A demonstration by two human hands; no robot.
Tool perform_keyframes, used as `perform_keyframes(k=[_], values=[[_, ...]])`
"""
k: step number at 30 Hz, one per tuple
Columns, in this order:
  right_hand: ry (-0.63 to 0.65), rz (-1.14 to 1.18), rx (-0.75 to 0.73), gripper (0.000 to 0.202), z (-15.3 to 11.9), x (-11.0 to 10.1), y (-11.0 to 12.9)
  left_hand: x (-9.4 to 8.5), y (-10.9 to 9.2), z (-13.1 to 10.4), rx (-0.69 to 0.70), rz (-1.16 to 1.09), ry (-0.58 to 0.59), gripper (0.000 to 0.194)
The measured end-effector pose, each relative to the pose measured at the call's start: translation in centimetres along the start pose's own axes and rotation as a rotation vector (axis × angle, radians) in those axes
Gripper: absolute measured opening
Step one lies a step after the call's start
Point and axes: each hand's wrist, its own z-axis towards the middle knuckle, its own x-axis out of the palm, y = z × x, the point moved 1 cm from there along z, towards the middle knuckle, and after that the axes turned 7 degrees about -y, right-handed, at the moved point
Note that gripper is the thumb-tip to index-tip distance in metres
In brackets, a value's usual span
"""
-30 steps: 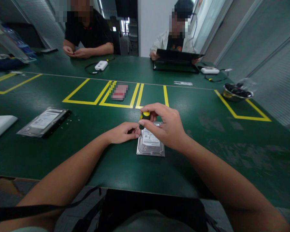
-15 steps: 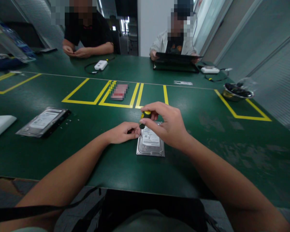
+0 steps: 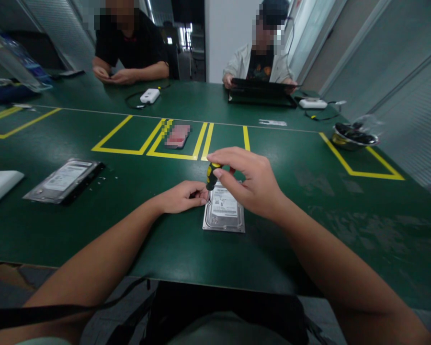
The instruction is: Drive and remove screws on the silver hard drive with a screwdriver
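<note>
A silver hard drive with a white label (image 3: 224, 211) lies flat on the green table. My right hand (image 3: 249, 179) is closed on a short yellow-and-black screwdriver (image 3: 211, 176), held upright over the drive's upper left edge. The screwdriver's tip is too small to make out. At the drive's left edge rests my left hand (image 3: 187, 196), its fingertips pressed together beside the screwdriver; whatever they hold is hidden.
Another hard drive (image 3: 66, 179) lies at the left, with several small bits beside it. A white object (image 3: 2, 184) is at the far left edge. Farther back are a pink packet (image 3: 178, 136) and a bowl of dark items (image 3: 355, 135). Two people sit opposite.
The fingers of my right hand have shifted on the screwdriver, and more of its handle shows now. My left hand and the drive have stayed in place.
</note>
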Motion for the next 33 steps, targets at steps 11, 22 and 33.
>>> perform_keyframes(k=[11,22,33], values=[[-0.062,0.027,-0.014,0.023,-0.1,0.6,-0.4,0.1,0.3,-0.1,-0.012,0.012,-0.013,0.014],[-0.121,0.059,0.004,0.017,-0.2,1.0,-0.4,0.1,0.4,-0.1,-0.010,-0.001,-0.006,0.014],[-0.055,0.059,0.010,0.022,-0.1,0.7,-0.2,0.0,0.3,-0.1,-0.018,0.006,-0.012,0.015]])
